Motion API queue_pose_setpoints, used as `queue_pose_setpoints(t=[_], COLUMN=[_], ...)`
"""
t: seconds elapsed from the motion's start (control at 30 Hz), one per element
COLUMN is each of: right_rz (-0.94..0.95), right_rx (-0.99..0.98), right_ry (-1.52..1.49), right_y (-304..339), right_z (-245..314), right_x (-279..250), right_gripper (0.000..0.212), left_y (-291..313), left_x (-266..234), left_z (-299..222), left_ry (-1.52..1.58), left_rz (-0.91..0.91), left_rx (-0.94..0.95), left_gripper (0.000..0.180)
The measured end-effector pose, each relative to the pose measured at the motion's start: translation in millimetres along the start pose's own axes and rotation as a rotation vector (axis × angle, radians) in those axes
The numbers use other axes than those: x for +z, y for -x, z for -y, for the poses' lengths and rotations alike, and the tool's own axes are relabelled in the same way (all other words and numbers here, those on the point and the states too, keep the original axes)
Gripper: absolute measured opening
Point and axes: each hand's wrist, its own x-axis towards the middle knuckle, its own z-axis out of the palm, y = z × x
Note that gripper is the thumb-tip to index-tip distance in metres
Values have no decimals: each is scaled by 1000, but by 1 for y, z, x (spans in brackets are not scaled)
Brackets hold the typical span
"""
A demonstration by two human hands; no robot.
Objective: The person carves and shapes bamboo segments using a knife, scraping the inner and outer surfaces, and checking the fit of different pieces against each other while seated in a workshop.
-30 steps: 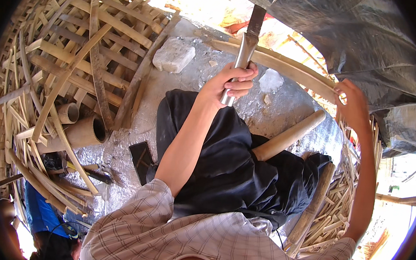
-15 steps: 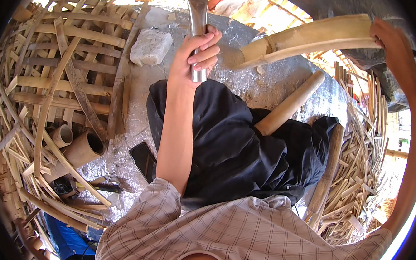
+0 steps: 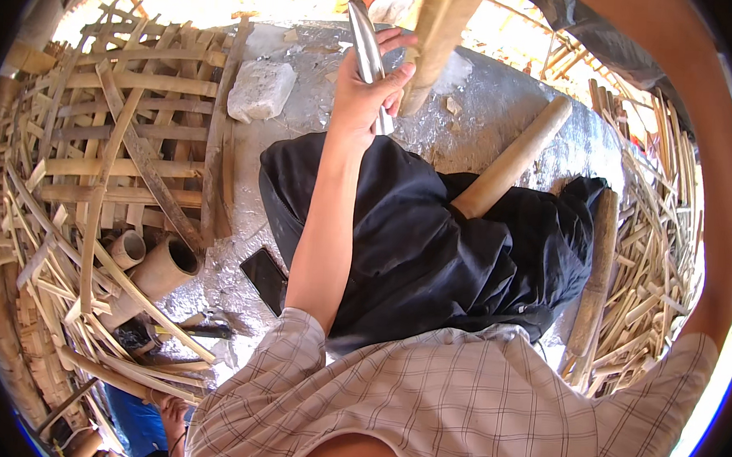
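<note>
At the top centre of the view, a long metal blade (image 3: 363, 40) stands nearly upright, its lower end wrapped in the left hand (image 3: 373, 91), whose fingers are curled tight around the handle. Just to the right of the blade, almost touching the fingertips, a thick bamboo section (image 3: 438, 32) hangs down from the upper edge, tilted slightly. The right arm (image 3: 705, 165) rises along the right side and leaves the picture at the top; the right hand itself is out of sight, so whether it grips the bamboo cannot be told, though it probably does.

Below the left hand lie the person's crossed legs in dark trousers (image 3: 432, 249), and a round bamboo pole (image 3: 513, 158) rests slanting across the right knee onto the grey concrete floor (image 3: 490, 110). A pale stone block (image 3: 260, 90) sits on the floor to the left of the hand. Further left is a flat lattice of split bamboo strips (image 3: 128, 139), with two short bamboo tubes (image 3: 158, 266) beside its lower edge. A dark phone (image 3: 264, 278) lies near the left knee. Loose bamboo slats (image 3: 658, 246) pile up at the right.
</note>
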Motion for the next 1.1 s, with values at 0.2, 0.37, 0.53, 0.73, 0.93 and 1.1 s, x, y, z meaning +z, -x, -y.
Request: queue_pose_setpoints(t=[0.2, 0.37, 0.53, 0.73, 0.93, 1.1], right_rz=[-148, -839, -572, 423, 675, 171], right_rx=[-62, -90, 710, 1369, 868, 1119], right_ry=[-103, -490, -934, -1962, -2124, -1047], right_y=[6, 21, 67, 182, 200, 196], right_z=[12, 28, 94, 258, 289, 237], right_x=[-6, 18, 29, 183, 250, 290], right_gripper=[25, 31, 13, 27, 28, 34], left_y=[4, 3, -1, -2, -1, -4], left_x=[38, 43, 18, 25, 15, 13], left_z=[30, 35, 15, 25, 23, 26], left_ry=[-36, -29, -29, 73, 120, 197], left_rz=[-42, -167, -194, -94, -39, -54], left_rx=[-45, -28, -21, -113, -151, -185], left_gripper=[36, 24, 22, 22, 22, 19])
